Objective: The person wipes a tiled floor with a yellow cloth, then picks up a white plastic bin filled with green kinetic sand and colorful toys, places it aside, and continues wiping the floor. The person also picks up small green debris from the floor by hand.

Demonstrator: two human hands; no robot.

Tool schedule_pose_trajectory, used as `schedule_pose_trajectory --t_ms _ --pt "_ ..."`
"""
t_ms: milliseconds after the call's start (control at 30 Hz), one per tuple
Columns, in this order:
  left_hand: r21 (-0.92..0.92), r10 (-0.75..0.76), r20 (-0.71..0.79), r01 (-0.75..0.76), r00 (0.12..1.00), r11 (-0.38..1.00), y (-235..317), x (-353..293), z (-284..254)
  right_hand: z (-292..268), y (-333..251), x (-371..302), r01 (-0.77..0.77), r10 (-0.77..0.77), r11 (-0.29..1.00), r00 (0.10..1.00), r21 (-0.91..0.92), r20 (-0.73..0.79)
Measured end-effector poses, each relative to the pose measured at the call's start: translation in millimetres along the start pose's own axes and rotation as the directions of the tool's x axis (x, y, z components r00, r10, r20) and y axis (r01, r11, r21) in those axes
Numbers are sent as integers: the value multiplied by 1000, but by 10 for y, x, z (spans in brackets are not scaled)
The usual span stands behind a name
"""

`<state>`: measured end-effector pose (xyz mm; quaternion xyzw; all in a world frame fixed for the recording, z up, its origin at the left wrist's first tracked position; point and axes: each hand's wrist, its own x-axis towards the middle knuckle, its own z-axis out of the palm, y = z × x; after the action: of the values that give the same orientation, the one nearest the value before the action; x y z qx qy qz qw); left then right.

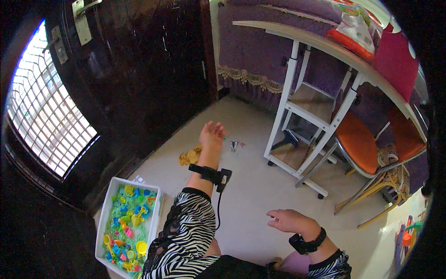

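Fingers (219, 127) were loosely curled and slightly apart on the left hand (213, 136), extended and close together on the right hand (289, 220). Leftmost, a white tray (100, 235) held colourful toys (137, 217). A crumpled mustard-coloured thing (188, 157) lay on the floor (253, 186) left of the left hand, small items (233, 146) to its right; further right stood a white-framed desk (282, 109).

A small dark-blue-and-white piece (234, 146) is lying on the pale floor (248, 181), and a tiny pinkish piece (242, 144) is resting just beside it on the right, both looking too small to identify. To their left, a crumpled, mustard-yellow, soft-looking thing (188, 157) is lying on the same floor, its right end hiding behind the left forearm (211, 158)
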<state>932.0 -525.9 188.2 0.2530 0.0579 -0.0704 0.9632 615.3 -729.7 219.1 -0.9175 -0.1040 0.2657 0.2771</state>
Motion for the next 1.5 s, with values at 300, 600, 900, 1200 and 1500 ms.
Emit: schedule_pose_trajectory --t_ms 300,600,900,1200,1500 --pt "32 27 -96 -24 995 999 35 28 5 72 129 38 96 -96 995 995 -18 -36" --pt "44 23 -126 -18 992 999 31 57 -62 60 107 34 52 -52 999 998 -7 -40" --pt "78 102 -152 -91 983 993 202 -4 -118 56 140 28 26 -22 996 999 87 -40" --pt "146 236 -271 -203 933 968 147 56 -28 40 85 22 17 -15 998 999 58 -47" --pt "63 145 -267 -133 953 989 123 16 -51 65 121 17 66 -61 996 995 66 -77"
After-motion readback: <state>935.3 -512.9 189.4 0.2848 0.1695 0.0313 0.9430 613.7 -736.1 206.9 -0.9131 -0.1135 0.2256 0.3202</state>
